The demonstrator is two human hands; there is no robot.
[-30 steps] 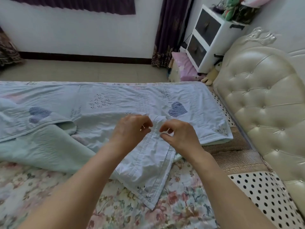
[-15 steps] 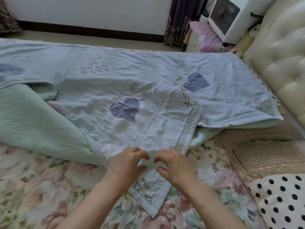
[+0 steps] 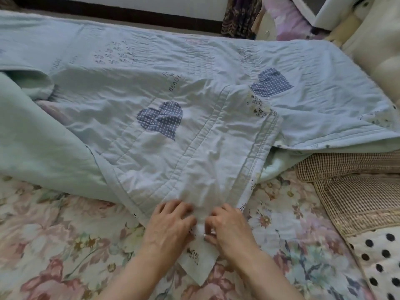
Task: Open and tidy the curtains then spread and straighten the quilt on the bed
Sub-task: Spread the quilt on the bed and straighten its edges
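Observation:
A pale blue quilt (image 3: 194, 100) with dotted blue heart patches lies half spread across the far part of the bed, its green underside folded up at the left. One corner flap reaches toward me over the floral bedsheet (image 3: 65, 245). My left hand (image 3: 168, 226) and my right hand (image 3: 229, 228) sit side by side on that corner, fingers pinching the fabric between them. A strip of dark purple curtain (image 3: 240, 16) hangs at the top edge, beyond the bed.
A checked brown pillow (image 3: 350, 191) lies at the right, with a polka-dot cloth (image 3: 381, 256) below it. The padded cream headboard (image 3: 381, 50) rises at the far right. A pink bundle (image 3: 287, 16) and a white cabinet (image 3: 329, 16) stand on the floor beyond.
Both hands have slid down the quilt flap toward me, from its upper fold to its near corner, pulling it flatter so a second heart patch shows. My view has tilted downward.

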